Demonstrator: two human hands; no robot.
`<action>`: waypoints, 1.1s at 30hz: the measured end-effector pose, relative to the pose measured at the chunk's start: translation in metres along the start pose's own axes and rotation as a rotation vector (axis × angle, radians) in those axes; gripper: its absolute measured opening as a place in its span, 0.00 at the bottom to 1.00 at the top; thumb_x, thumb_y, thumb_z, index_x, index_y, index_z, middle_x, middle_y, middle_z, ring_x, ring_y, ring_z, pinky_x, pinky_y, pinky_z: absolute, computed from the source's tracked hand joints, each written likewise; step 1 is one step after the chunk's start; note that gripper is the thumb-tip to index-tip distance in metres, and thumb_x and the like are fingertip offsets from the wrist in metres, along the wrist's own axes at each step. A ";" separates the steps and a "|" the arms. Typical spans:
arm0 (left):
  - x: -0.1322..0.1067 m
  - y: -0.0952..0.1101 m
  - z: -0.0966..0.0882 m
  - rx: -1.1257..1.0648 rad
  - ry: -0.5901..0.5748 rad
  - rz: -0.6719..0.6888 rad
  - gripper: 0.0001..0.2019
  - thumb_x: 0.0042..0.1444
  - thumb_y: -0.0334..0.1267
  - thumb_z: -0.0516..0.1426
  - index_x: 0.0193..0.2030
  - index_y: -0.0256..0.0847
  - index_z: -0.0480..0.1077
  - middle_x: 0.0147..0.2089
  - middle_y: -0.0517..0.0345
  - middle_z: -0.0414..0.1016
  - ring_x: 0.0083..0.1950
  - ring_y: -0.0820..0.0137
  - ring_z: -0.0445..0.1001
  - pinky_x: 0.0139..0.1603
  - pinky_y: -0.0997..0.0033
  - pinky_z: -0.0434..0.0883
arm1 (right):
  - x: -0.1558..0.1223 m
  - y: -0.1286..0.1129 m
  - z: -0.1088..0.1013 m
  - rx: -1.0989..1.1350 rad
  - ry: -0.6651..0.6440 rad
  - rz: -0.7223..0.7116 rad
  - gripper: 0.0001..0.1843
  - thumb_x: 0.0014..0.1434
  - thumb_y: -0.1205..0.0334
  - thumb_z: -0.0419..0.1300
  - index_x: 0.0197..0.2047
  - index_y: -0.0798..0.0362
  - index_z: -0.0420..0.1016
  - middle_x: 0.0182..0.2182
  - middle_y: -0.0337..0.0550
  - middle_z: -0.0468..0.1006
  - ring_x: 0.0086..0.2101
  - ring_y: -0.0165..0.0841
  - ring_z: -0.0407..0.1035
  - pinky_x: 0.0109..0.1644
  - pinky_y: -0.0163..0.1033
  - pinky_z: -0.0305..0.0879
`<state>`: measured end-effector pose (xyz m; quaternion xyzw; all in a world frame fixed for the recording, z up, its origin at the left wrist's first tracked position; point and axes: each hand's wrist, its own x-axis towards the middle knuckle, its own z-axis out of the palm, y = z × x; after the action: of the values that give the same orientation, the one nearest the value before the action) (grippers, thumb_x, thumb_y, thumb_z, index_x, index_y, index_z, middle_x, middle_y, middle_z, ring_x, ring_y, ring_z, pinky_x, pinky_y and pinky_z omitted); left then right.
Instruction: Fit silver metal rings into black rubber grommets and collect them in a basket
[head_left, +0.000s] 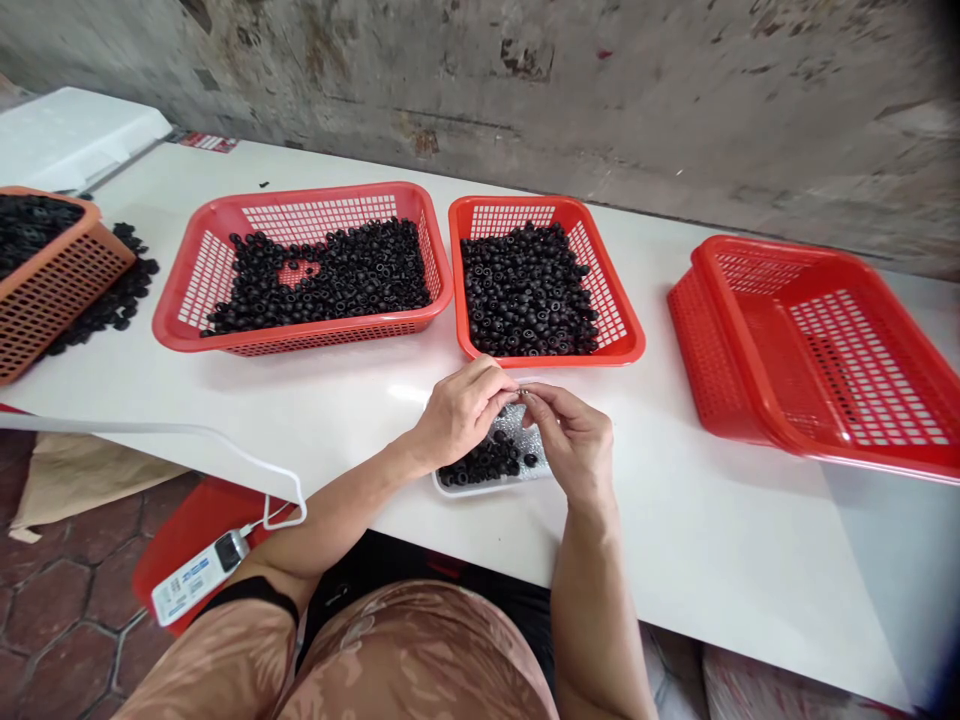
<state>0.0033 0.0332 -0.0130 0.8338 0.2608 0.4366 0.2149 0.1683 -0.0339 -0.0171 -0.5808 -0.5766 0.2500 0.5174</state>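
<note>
My left hand (461, 412) and my right hand (570, 440) meet above a small white-rimmed tray (448, 484), their fingertips pinching a tiny dark piece (525, 394). Its exact form is too small to tell. A heap of black rubber rings (484, 463) lies in the near part of the tray, under my left hand. The tray's far part has a silvery, bumpy lining (521, 425), and my hands partly hide it.
Two red mesh baskets (176, 330) (547, 360) full of black rings stand beyond my hands. An orange basket (60, 290) sits far left beside spilled rings (112, 305). A larger red basket (810, 340) lies right on the white table (675, 520). A white corded device (199, 577) hangs near my left arm.
</note>
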 end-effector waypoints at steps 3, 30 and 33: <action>0.000 0.000 -0.001 -0.060 -0.008 -0.066 0.06 0.71 0.35 0.54 0.40 0.39 0.70 0.37 0.57 0.72 0.36 0.74 0.72 0.38 0.74 0.70 | 0.000 0.002 0.002 -0.099 0.031 -0.127 0.09 0.70 0.63 0.60 0.48 0.49 0.83 0.32 0.38 0.82 0.29 0.29 0.74 0.38 0.36 0.75; -0.003 0.004 0.003 0.143 -0.125 -0.020 0.09 0.74 0.35 0.49 0.48 0.40 0.70 0.40 0.55 0.75 0.41 0.70 0.76 0.41 0.72 0.72 | -0.001 -0.001 -0.001 0.105 -0.047 0.087 0.09 0.69 0.55 0.61 0.44 0.51 0.80 0.33 0.38 0.82 0.30 0.29 0.75 0.38 0.36 0.72; -0.003 0.003 0.003 0.144 -0.129 -0.038 0.09 0.74 0.35 0.48 0.45 0.39 0.68 0.39 0.55 0.74 0.39 0.71 0.75 0.40 0.73 0.71 | 0.000 0.000 0.001 0.100 -0.045 0.072 0.09 0.70 0.56 0.61 0.44 0.50 0.80 0.33 0.38 0.82 0.30 0.29 0.75 0.38 0.36 0.73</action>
<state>0.0050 0.0287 -0.0154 0.8684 0.2928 0.3579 0.1787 0.1675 -0.0341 -0.0171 -0.5688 -0.5535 0.3098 0.5235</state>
